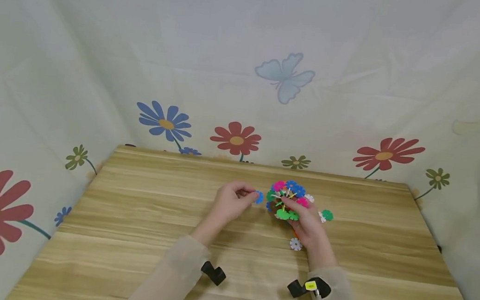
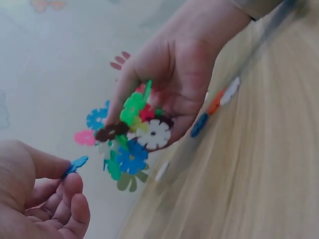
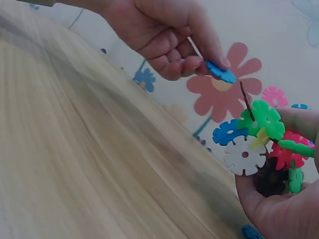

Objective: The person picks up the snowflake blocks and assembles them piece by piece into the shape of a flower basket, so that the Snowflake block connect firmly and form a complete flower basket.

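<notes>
Between thumb and index finger, my left hand [image 1: 232, 201] pinches one blue snowflake disc [image 3: 221, 72], a flat plastic piece with a notched edge. To its right, my right hand [image 1: 308, 222] grips a cluster of joined snowflake discs [image 1: 284, 200] in blue, pink, green, white, yellow, red and brown. The fingers wrap the cluster from below and the thumb lies over its near side, hiding part of it. A small gap separates the blue disc from the cluster. In the right wrist view, a white disc [image 3: 244, 155] and a green disc [image 3: 267, 119] face outward.
Loose discs lie on the wooden table [image 1: 157, 200] around the right hand: a white disc [image 1: 295, 244] near the wrist, an orange disc [image 2: 215, 102] beside it, and a green disc [image 1: 327, 215] to the right. A flower-printed cloth [image 1: 212, 73] hangs behind the table.
</notes>
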Demonstrator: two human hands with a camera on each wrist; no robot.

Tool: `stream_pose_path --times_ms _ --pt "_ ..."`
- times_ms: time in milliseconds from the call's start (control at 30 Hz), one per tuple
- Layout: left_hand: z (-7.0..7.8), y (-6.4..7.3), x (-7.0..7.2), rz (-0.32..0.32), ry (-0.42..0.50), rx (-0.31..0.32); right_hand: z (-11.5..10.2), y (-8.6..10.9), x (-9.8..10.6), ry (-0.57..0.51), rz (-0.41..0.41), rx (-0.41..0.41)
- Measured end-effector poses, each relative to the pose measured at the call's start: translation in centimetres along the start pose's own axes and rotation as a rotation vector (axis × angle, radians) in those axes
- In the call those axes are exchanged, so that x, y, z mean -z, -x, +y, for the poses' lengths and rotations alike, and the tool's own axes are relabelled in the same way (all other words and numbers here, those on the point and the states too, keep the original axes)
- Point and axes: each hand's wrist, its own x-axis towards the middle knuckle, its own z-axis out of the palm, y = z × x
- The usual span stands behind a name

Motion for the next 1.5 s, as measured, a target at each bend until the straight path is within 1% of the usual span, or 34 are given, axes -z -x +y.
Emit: stream_pose_path --times_ms 100,200,267,400,500,600,733,833,933,1100,1200,1267,1400,1500 --pt "0.4 0.8 0.3 0.02 0.041 -0.016 0.5 0.1 -0.8 0.001 -0.009 -0.007" --pt "0.6 1.2 0.3 0.039 0.038 -0.045 0.9 0.3 -1.4 0.01 -0.018 -0.014" --pt "0.7 1.3 0.2 0.048 0.01 -0.069 1.1 0.4 -1.7 0.019 -0.031 -0.012" --pt "0.9 1.4 -0.1 0.049 -0.075 -0.129 1.2 0.5 -2.1 0.02 -0.048 0.007" --pt "1.0 1.5 -0.3 0.057 -0.111 -0.165 1.1 0.5 -2.2 0.032 -0.048 0.01" --pt "1.1 1.6 -0.3 0.064 -0.138 -0.192 1.0 0.5 -2.3 0.072 -0.039 0.008" --pt "1.1 1.7 -0.3 0.051 -0.179 -0.232 0.8 0.6 -2.5 0.14 -0.031 0.029" --pt "1.2 1.8 -0.4 0.045 -0.198 -0.254 0.9 0.6 -2.6 0.159 -0.027 0.046" --pt "1.3 2.0 -0.6 0.054 -0.205 -0.251 1.0 0.6 -2.7 0.152 -0.032 0.053" --pt "1.4 2.3 -0.9 0.068 -0.2 -0.208 1.0 0.8 -3.0 0.133 -0.037 0.039" --pt "1.3 2.4 -1.1 0.077 -0.182 -0.195 1.0 0.9 -3.0 0.121 -0.028 0.03" --pt "1.1 2.2 -1.1 0.083 -0.161 -0.184 1.1 0.9 -3.1 0.124 -0.036 0.022" --pt "0.5 2.0 -0.8 0.093 -0.122 -0.155 1.1 0.8 -3.3 0.138 -0.067 -0.006" --pt "0.1 1.7 -0.1 0.101 -0.107 -0.121 1.0 0.8 -3.4 0.156 -0.083 -0.025"
